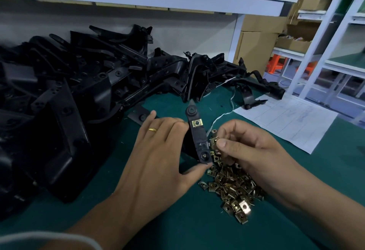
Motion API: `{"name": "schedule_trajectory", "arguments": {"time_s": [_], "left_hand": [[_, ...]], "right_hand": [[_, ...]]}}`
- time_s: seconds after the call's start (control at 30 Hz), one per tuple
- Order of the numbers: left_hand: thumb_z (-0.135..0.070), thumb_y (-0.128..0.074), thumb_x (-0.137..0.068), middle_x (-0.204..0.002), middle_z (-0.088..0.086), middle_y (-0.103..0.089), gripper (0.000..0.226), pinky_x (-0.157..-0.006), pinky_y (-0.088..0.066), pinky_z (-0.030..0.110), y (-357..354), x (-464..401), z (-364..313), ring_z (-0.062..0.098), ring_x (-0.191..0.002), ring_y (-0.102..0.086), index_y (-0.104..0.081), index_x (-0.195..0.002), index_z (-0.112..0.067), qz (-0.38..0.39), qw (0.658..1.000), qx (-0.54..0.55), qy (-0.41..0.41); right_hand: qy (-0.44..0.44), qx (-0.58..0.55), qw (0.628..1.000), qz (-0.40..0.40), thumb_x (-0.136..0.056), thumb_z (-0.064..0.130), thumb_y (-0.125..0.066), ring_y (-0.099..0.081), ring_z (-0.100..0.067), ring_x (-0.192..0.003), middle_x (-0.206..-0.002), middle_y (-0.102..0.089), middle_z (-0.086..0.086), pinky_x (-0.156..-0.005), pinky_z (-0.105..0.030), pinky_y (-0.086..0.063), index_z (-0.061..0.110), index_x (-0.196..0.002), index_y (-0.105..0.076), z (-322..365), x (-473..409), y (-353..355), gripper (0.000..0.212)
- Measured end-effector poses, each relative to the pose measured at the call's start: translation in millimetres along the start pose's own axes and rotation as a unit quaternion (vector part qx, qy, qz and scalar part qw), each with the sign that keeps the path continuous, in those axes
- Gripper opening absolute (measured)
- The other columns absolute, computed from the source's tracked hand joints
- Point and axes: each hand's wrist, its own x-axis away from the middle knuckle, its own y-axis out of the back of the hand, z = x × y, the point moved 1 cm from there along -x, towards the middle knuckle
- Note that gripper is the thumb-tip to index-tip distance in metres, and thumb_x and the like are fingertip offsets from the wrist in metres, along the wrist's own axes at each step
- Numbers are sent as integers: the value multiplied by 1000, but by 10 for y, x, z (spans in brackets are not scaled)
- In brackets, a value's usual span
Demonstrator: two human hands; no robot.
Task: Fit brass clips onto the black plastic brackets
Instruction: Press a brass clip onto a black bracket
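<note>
My left hand holds a narrow black plastic bracket upright between thumb and fingers above the green mat. One brass clip sits fitted on the bracket near its upper end. My right hand is just right of the bracket, its thumb and fingers pinching a loose brass clip. Below and between my hands lies a heap of brass clips on the mat.
A large pile of black plastic brackets covers the left and back of the green mat. A printed paper sheet and a white string lie at the right. White shelving and cardboard boxes stand behind.
</note>
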Motion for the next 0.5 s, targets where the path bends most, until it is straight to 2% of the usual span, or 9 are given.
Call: {"name": "schedule_trajectory", "arguments": {"time_s": [0.13,0.23,0.37,0.5], "left_hand": [[-69,-64,-83,-121,-9,-58,61,-124,-26,46,9,0,-12,16,-120,-56,-59,-120,-20,13,1000,6,0],[-69,-64,-83,-120,-10,-58,62,-123,-27,47,17,-4,-17,15,-119,-57,-59,-120,-20,20,1000,10,6],[-69,-63,-82,-116,-12,-57,62,-123,-28,47,28,-1,-24,14,-116,-57,-57,-121,-22,18,1000,20,15],[-67,-65,-82,-114,-12,-56,59,-123,-27,45,32,1,-25,14,-115,-56,-57,-119,-22,12,1000,24,14]], "right_hand": [[36,-19,999,5,-89,17,-75,-53,-22,-71,-81,-60,-5,-66,-30,-48,13,-96,-65,19,-1,-18,12],[49,-30,998,4,-91,12,-75,-58,-21,-72,-85,-65,-6,-67,-27,-52,12,-105,-68,22,3,-16,15],[53,-36,998,3,-93,14,-71,-62,-19,-75,-87,-68,-9,-71,-25,-56,8,-107,-74,27,12,-44,15],[45,7,999,-23,-94,22,-64,-64,-18,-67,-82,-70,-6,-67,-24,-55,13,-96,-75,24,10,-78,15]]}}
